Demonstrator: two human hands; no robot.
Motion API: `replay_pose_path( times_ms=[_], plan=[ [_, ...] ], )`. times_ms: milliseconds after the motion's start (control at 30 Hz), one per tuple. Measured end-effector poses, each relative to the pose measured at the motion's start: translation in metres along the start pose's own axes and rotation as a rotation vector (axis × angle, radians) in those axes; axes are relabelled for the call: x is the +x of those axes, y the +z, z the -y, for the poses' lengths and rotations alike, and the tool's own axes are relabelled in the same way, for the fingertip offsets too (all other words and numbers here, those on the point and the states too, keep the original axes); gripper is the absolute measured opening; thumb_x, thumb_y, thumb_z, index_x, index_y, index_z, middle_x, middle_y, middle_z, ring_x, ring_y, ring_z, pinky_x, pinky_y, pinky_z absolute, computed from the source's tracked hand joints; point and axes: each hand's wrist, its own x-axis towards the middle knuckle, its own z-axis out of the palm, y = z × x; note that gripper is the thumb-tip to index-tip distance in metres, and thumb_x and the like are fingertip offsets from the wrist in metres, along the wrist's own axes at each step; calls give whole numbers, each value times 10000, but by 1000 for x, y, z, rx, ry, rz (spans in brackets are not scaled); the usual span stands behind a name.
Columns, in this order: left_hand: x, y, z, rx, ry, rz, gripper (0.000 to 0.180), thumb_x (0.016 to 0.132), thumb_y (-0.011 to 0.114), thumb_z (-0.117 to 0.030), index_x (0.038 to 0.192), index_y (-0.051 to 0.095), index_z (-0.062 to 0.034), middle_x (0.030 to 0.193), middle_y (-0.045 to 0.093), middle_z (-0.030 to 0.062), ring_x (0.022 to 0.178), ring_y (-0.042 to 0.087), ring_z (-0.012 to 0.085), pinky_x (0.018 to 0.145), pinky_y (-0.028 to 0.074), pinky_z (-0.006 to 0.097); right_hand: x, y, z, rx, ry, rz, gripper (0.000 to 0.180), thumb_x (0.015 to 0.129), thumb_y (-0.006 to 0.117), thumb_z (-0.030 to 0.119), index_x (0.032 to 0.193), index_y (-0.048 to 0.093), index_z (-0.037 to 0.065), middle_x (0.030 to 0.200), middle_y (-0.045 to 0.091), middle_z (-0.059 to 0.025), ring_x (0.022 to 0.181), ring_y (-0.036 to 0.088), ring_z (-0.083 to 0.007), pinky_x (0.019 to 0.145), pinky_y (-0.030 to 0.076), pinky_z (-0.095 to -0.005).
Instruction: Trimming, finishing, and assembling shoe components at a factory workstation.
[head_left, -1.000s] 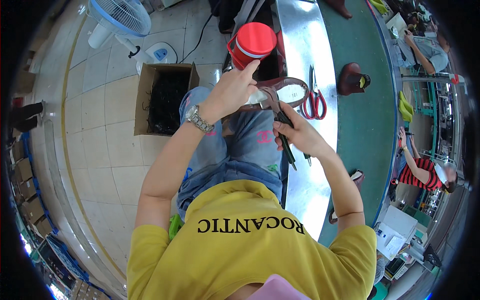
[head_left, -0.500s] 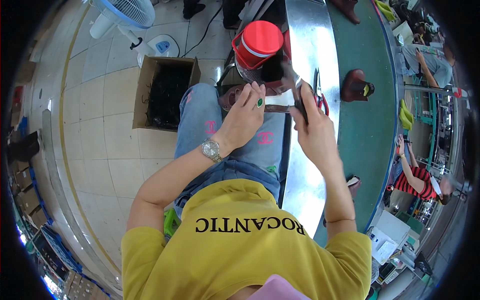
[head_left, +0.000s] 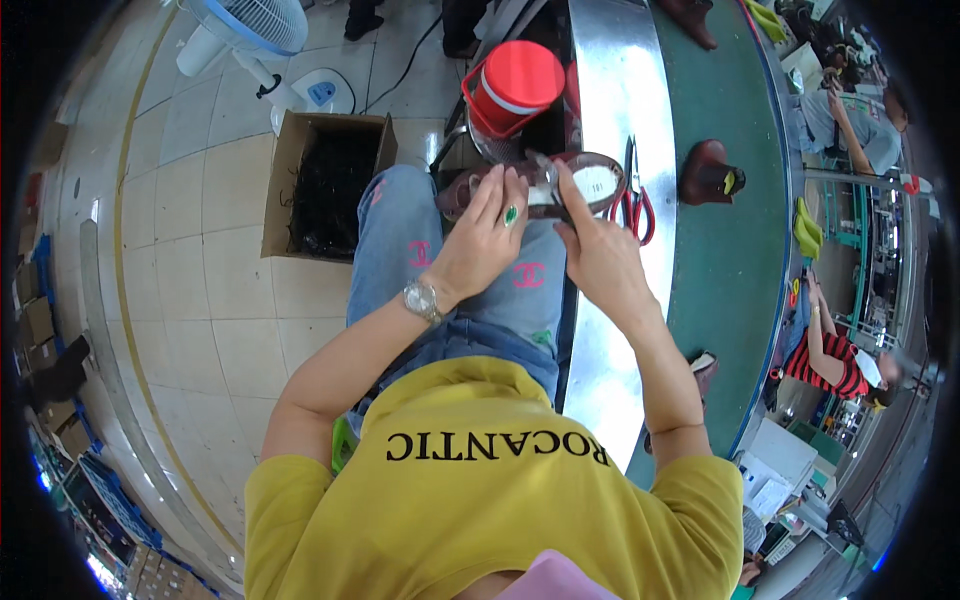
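Currently both hands close on 1 dark-red shoe (head_left: 560, 185) over the lap, at the metal bench edge (head_left: 610, 90): left hand (head_left: 485, 235) clamps its side, right hand (head_left: 595, 250) pinches a white insole. Holding the shoe steady probably lets the insole seat flat.

Bright, even indoor light fills the scene with soft, faint shadows. Glare streaks the long polished metal bench edge (head_left: 610, 120) toward twelve o'clock. Fisheye bending curves the pale tiled floor (head_left: 190, 270) at nine o'clock, and a black vignette rings the slightly smeared rim.
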Motion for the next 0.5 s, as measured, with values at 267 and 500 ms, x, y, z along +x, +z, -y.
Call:
replay_pose_path(
  times_ms=[267,500],
  plan=[
    [-2,2,8,-679,-300,-103,657,700,769,-100,1295,514,17,1259,541,186,1216,504,368,1045,409,419,5,12,0,24,-39,-16,729,884,577,72,1513,218,157,660,626,-221,591,624,-412,531,471,-504],
    [-9,-17,30,-935,-529,37,897,681,798,-104,1440,326,-18,1265,574,188,1171,550,347,980,437,405,4,28,18,163,-50,-208,684,894,574,95,1497,254,140,689,634,-228,618,631,-418,549,487,-498]
  ],
)
